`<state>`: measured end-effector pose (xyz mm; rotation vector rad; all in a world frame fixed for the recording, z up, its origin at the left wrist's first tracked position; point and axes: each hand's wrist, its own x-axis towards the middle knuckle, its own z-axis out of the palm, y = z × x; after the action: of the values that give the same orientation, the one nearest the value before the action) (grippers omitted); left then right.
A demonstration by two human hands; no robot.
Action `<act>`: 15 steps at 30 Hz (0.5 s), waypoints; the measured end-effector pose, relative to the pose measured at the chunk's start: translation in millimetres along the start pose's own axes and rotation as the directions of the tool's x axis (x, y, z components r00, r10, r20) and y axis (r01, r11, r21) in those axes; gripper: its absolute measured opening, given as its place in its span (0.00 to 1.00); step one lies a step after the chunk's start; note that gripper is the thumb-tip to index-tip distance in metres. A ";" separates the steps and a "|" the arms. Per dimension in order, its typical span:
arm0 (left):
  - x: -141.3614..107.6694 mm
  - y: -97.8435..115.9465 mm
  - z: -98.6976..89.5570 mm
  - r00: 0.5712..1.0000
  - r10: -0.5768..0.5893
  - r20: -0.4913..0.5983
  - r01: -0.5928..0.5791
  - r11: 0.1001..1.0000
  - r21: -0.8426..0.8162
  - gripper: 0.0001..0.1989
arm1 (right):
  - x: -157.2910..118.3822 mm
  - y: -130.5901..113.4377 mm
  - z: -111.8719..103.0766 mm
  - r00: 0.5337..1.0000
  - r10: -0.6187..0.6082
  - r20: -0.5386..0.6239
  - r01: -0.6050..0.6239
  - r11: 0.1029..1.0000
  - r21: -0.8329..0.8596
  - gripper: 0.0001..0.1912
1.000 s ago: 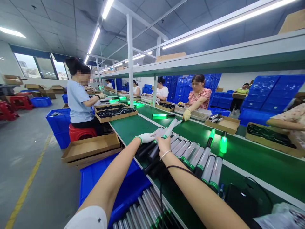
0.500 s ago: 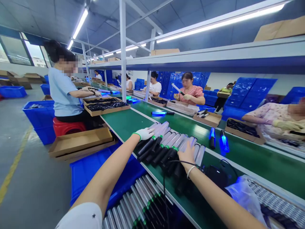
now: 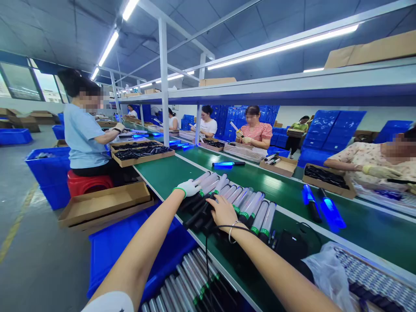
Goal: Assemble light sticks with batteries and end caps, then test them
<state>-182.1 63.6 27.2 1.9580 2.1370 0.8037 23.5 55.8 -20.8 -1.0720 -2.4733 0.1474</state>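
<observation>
A row of clear tubes with black handles and green bands (image 3: pixel 248 203) lies side by side on the green work surface (image 3: pixel 156 171). My left hand (image 3: pixel 187 188), in a white glove, rests on the tubes at the row's left end; its fingers are spread. Bare, with a bracelet at the wrist, my right hand (image 3: pixel 225 212) lies over the middle of the row with its fingers apart on the black handles. A black cable (image 3: pixel 208 260) runs past the right wrist and hangs over the edge. Neither hand is wrapped round a tube.
More tubes (image 3: pixel 182 277) fill a blue bin (image 3: pixel 107 255) below the edge. Lit blue sticks (image 3: pixel 227 164) lie on the belt. A black device (image 3: pixel 292 242) and plastic bag (image 3: pixel 328 268) are at right. Cardboard trays (image 3: pixel 107 201) stand at left. Several people sit around the line.
My right hand has moved left along the row, uncovering the tubes at the right end. My left hand stays at the left end. The lit sticks at right have shifted along the belt.
</observation>
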 end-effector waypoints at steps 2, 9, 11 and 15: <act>-0.6 -5.3 -2.6 1.000 -0.002 0.006 0.002 1.000 0.019 0.20 | -2.6 -4.2 -2.5 1.000 -0.001 -0.012 0.000 0.999 -0.049 0.25; 9.5 -15.2 11.0 0.999 -0.004 0.054 0.000 0.998 0.070 0.22 | -19.4 -18.0 -14.4 1.000 0.029 0.006 -0.028 0.983 -0.180 0.18; 14.6 -14.6 17.0 0.997 -0.005 0.073 -0.003 0.995 0.098 0.22 | -23.7 -21.8 -16.2 0.997 0.074 0.005 -0.072 0.976 -0.203 0.19; 22.5 -11.6 24.7 0.995 -0.015 0.101 -0.003 0.984 0.175 0.22 | -32.3 -28.4 -24.0 0.985 0.171 -0.008 -0.168 0.960 -0.223 0.20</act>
<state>-184.7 92.1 6.5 2.0252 2.2199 0.5177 34.4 11.2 -3.0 -1.3809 -2.4489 -0.0763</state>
